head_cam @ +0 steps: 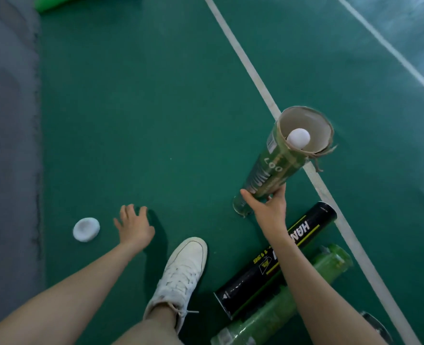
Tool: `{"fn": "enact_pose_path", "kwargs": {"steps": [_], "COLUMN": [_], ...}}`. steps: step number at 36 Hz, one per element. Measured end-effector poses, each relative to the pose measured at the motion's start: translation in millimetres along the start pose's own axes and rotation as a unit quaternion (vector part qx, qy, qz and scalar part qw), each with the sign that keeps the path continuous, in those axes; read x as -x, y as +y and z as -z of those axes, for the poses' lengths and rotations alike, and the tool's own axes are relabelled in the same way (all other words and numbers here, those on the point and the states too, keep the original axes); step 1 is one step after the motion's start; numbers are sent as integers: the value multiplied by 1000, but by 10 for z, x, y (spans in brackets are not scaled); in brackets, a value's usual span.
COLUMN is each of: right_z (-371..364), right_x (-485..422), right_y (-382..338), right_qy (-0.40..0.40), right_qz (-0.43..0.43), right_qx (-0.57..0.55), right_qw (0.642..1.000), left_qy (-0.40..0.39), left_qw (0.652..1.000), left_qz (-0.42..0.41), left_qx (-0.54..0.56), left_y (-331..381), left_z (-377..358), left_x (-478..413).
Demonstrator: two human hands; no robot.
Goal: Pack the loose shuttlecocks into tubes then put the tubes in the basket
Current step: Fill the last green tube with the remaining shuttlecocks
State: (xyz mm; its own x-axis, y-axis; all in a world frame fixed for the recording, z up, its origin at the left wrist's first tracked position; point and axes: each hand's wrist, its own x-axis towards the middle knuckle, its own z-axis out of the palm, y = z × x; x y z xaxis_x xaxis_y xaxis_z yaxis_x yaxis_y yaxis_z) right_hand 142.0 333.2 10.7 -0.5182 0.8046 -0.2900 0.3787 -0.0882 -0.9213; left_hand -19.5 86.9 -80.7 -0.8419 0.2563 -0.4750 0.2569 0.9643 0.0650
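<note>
tube count = three: open green tube (270, 175), black tube (310, 227), clear green tube (330, 265). one shuttlecock (298, 138), one white cap (86, 229), one sneaker (181, 275)

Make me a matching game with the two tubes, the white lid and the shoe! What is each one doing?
Things:
1. open green tube
2. black tube
3. white lid
4. white shoe

Places:
A. on the floor just past the left hand
B. standing up, held by the right hand
C. lying down on its side
D. worn by the person

Pairs: 1-B, 2-C, 3-A, 4-D
</note>
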Motion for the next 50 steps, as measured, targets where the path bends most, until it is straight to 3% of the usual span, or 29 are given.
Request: {"fn": "enact_pose_path", "kwargs": {"steps": [3, 11, 20, 24, 27, 30, 37, 42, 46, 50], "right_z": [-173, -1067, -1775, -1780, -1746, -1725, -1661, -1570, -1456, -1192], "right_x": [19, 172, 244, 172, 91, 38, 86, 90, 81, 14], "right_y": [-7, -178, -337, -302, -270, -245, -190, -202, -189, -164], "right_qy": [-3, -149, -233, -243, -240, -243, -241, -226, -193, -149], "right_qz": [8, 56, 194, 192, 150, 122, 114, 113, 110, 96], "right_qx": [0, 6, 127, 127, 102, 87, 64, 46, 35, 27], "right_qw": [1000, 987, 944, 942, 954, 958, 962, 966, 974, 984], "left_qy": [-4, 12, 63, 38, 19, 53, 123, 111, 34, 57], "left_qw": [999, 998, 978, 968, 971, 976, 973, 953, 979, 980], "left_qz": [27, -1, 151, 180, 167, 138, -36, -13, -30, -21], "left_qx": [23, 54, 128, 170, 171, 159, 189, 283, 197, 187], "left_y": [-137, -204, -587, -791, -873, -875, -626, -447, -381, -359], "left_z": [-145, -240, -192, -226, -239, -254, -269, -182, -225, -267], "left_x": [59, 138, 176, 90, 8, -14, 1, -134, -223, -160]}}
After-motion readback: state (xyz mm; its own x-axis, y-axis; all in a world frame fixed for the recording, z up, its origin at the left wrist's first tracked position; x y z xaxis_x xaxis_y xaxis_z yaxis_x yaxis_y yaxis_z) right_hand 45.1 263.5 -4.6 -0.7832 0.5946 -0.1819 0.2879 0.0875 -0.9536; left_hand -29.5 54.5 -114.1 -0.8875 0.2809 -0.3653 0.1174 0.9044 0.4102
